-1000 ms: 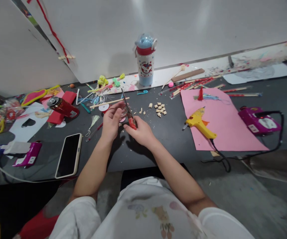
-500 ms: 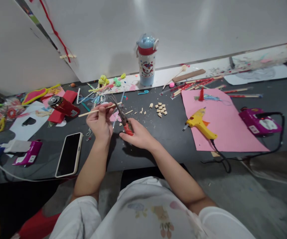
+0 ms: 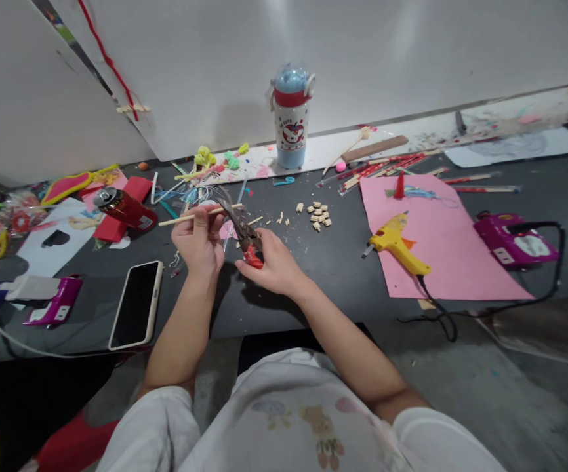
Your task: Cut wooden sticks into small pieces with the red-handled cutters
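Observation:
My left hand [image 3: 199, 242] pinches a thin wooden stick [image 3: 178, 220] between thumb and fingers, holding it nearly level above the table. My right hand [image 3: 277, 264] is wrapped round the red handles of a pair of pliers [image 3: 244, 237]. The dark jaws of the pliers point up and left and meet the stick near its right end; whether they bite into it I cannot tell. Just right of the pliers, short cut pieces of wooden stick [image 3: 319, 213] lie in a small group, with a few thin scraps [image 3: 281, 217] beside them.
A yellow glue gun [image 3: 399, 246] lies on pink paper [image 3: 454, 262] at right, near a purple power strip [image 3: 515, 241]. A water bottle [image 3: 291, 124] stands behind. A phone [image 3: 136, 305], a tilted drink can [image 3: 124, 208] and craft scraps lie at left.
The stick has shifted slightly to the right between the pliers' jaws, which look a little wider apart. Both hands stay in nearly the same place.

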A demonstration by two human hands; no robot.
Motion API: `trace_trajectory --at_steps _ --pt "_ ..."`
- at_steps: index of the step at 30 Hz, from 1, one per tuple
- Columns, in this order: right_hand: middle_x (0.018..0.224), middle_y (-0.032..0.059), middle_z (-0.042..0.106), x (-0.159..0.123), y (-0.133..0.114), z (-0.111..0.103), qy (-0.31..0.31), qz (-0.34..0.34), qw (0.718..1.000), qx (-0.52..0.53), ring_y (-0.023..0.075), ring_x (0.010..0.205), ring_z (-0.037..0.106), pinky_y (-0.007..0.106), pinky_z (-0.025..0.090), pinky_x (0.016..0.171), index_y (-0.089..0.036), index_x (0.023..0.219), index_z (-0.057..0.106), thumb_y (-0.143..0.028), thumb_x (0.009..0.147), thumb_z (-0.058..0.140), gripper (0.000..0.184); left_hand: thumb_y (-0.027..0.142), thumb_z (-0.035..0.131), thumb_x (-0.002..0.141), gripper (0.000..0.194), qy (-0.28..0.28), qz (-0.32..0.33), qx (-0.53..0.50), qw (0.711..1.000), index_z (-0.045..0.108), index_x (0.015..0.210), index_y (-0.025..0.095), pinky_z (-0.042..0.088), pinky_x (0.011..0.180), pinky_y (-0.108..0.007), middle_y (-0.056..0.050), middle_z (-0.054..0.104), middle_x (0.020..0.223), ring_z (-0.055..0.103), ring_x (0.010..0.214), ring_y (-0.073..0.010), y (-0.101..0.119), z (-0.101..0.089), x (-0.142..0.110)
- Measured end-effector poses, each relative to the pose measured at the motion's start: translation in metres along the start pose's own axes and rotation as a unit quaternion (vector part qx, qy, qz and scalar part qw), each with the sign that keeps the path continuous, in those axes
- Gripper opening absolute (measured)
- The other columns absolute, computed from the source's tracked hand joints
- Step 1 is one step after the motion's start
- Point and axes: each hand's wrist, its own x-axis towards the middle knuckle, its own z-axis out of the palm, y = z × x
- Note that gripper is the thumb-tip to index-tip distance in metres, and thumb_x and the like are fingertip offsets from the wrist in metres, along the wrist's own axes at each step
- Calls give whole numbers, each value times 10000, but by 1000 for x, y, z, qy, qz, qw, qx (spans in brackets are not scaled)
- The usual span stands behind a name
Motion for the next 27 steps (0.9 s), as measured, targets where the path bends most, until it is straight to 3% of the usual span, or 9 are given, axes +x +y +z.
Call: trace_trajectory --at_steps 9,19,21,23,27 --pt "1081 125 581 0 -1 0 8 22 1000 1 250 995 558 384 451 860 -146 1124 462 -532 797 530 511 479 791 573 317 20 -46 -10 999 698 685 198 535 570 -116 25 703 692 660 610 -62 -1 6 -2" --pt "890 64 635 -1 -7 3 15 101 995 -14 226 827 609 329 456 714 -187 987 514 -559 775 531 428 432 736 687 291 7 -54 -9 998 679 753 155 543 649 -183 -19 713 758 676 672 -90 -8 5 -2" --pt "886 60 642 0 -6 1 13 123 992 -3 221 814 616 330 457 711 -191 977 518 -565 779 522 424 479 709 701 345 -40 -70 2 997 676 824 158 547 683 -219 -44 719 830 687 739 -122 -9 4 -3" --pt "900 63 649 1 -4 0 16 145 989 10 224 815 622 335 460 706 -194 974 522 -583 785 503 432 543 697 679 461 -140 -107 22 984 659 948 170 546 736 -262 -83 711 956 686 865 -171 -10 2 -5" --pt "963 66 661 3 3 -2 19 155 987 40 231 850 633 347 471 722 -208 1016 530 -578 788 508 435 530 791 532 750 -368 -184 109 905 567 1163 191 509 866 -342 -135 642 1159 616 1072 -253 -11 0 -11"
